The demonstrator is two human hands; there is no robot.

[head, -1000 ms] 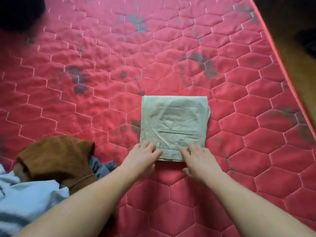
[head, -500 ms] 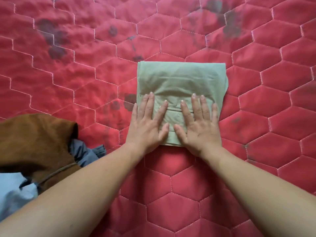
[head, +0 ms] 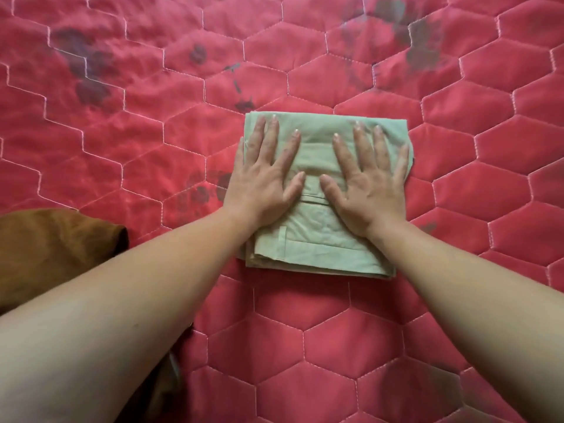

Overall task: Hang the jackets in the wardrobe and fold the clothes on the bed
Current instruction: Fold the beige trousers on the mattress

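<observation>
On the red quilted bed cover (head: 335,346), near the middle of the view, a pale green garment (head: 320,239) is seen folded into a flat, roughly square packet of several layers, its stacked edges showing along the near side. The left hand (head: 262,184) is laid flat on the left half of the packet and the right hand (head: 369,190) on the right half, palms down, side by side, with a strip of green cloth left bare between them. The fingers (head: 273,138) of both hands are held straight and spread slightly apart, pointing away from the person; nothing is gripped or pinched, the cloth being only pressed under the open palms. The thumbs are turned inward toward each other and are just apart. At the left edge of the view a brown garment (head: 55,245) is seen crumpled on the cover, well apart from the green packet and partly hidden by the left forearm (head: 137,300). The cover is stitched in hexagons and is marked with dark blotches (head: 424,47) in several places
</observation>
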